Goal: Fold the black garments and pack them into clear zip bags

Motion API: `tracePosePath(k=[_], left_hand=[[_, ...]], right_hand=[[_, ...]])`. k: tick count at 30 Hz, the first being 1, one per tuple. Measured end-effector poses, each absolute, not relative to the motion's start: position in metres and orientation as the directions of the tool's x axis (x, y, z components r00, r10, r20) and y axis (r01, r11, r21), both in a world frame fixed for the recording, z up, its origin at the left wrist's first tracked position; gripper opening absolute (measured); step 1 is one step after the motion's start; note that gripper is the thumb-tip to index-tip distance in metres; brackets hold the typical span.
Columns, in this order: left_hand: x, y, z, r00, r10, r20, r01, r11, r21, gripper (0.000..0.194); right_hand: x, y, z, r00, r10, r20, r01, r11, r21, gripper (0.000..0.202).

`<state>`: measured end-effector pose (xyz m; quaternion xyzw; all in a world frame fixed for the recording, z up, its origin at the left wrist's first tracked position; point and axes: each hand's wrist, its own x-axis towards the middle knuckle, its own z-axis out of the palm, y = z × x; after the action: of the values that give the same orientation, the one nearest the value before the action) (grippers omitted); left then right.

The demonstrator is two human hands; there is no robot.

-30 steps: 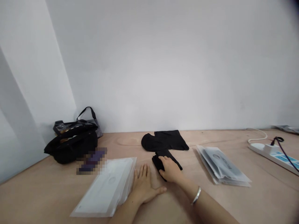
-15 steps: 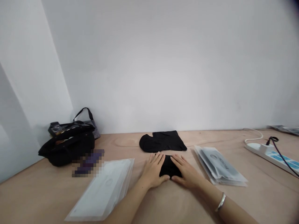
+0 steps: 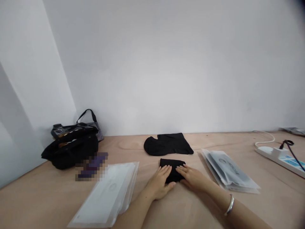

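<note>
A small black cloth, folded into a rough rectangle, lies on the table between my hands. My left hand rests flat on its left side, with fingers stretched over the fabric and the thumb along the near edge. On the right side, my right hand lays its extended fingers on the cloth. Neither hand grips it. Just behind, a larger black fabric piece is spread flat, with one rounded end at the left and a notch along its far edge.
Translucent plastic sleeves lie at the left and filled plastic packets at the right. A black bag stands at the back left, near a blurred purple item. A white power strip with cables sits far right.
Both hands have slid slightly toward me, uncovering the far edge and corners of the folded cloth. The right fingers now lie lower on its right side. The view has shifted slightly.
</note>
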<state>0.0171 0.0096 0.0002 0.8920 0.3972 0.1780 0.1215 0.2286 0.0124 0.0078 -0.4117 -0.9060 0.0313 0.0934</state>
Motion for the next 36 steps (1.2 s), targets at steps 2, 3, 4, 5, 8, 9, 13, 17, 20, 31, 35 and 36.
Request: tracePosePath(k=[2, 3, 4, 5, 8, 9, 13, 17, 20, 31, 35, 36], left_hand=[[0.016, 0.008, 0.001, 0.61, 0.763, 0.214, 0.668, -0.64, 0.379, 0.068], [0.016, 0.008, 0.001, 0.601, 0.77, 0.215, 0.669, -0.632, 0.392, 0.071], [0.015, 0.007, 0.002, 0.592, 0.774, 0.223, 0.666, -0.626, 0.406, 0.073], [0.015, 0.007, 0.004, 0.584, 0.775, 0.239, 0.658, -0.625, 0.42, 0.075], [0.013, 0.005, 0.014, 0.55, 0.765, 0.336, 0.586, -0.64, 0.497, 0.067], [0.013, 0.005, 0.018, 0.522, 0.765, 0.377, 0.543, -0.639, 0.544, 0.06], [0.014, 0.008, 0.031, 0.284, 0.851, 0.442, 0.307, -0.518, 0.798, 0.037], [0.018, 0.021, 0.02, 0.113, 0.913, 0.392, 0.307, -0.407, 0.86, 0.03], [0.021, 0.028, 0.006, 0.097, 0.92, 0.379, 0.438, -0.381, 0.814, 0.029], [0.027, 0.009, 0.006, 0.421, 0.769, 0.481, 0.709, -0.61, 0.353, 0.038], [0.027, 0.009, -0.007, 0.472, 0.825, 0.31, 0.779, -0.555, 0.292, 0.048], [0.027, 0.01, -0.009, 0.468, 0.843, 0.264, 0.794, -0.533, 0.294, 0.05]], right_hand=[[0.226, 0.011, 0.01, -0.651, 0.744, 0.149, 0.736, 0.667, -0.112, 0.054], [0.226, 0.009, 0.012, -0.648, 0.744, 0.163, 0.735, 0.667, -0.124, 0.055], [0.227, 0.008, 0.013, -0.636, 0.749, 0.185, 0.734, 0.661, -0.156, 0.054], [0.227, 0.007, 0.015, -0.615, 0.758, 0.219, 0.73, 0.652, -0.205, 0.053], [0.231, 0.006, 0.021, -0.511, 0.78, 0.362, 0.666, 0.625, -0.407, 0.043], [0.232, 0.006, 0.024, -0.469, 0.782, 0.412, 0.621, 0.623, -0.475, 0.039], [0.232, 0.011, 0.031, -0.261, 0.834, 0.486, 0.441, 0.55, -0.709, 0.032], [0.229, 0.022, 0.019, -0.121, 0.906, 0.406, 0.493, 0.41, -0.768, 0.028], [0.228, 0.027, 0.003, -0.09, 0.921, 0.378, 0.638, 0.345, -0.688, 0.024], [0.227, 0.01, 0.004, -0.446, 0.745, 0.496, 0.74, 0.618, -0.265, 0.044], [0.228, 0.007, 0.003, -0.579, 0.745, 0.331, 0.719, 0.658, -0.225, 0.052], [0.228, 0.007, 0.003, -0.585, 0.759, 0.288, 0.727, 0.647, -0.229, 0.053]])
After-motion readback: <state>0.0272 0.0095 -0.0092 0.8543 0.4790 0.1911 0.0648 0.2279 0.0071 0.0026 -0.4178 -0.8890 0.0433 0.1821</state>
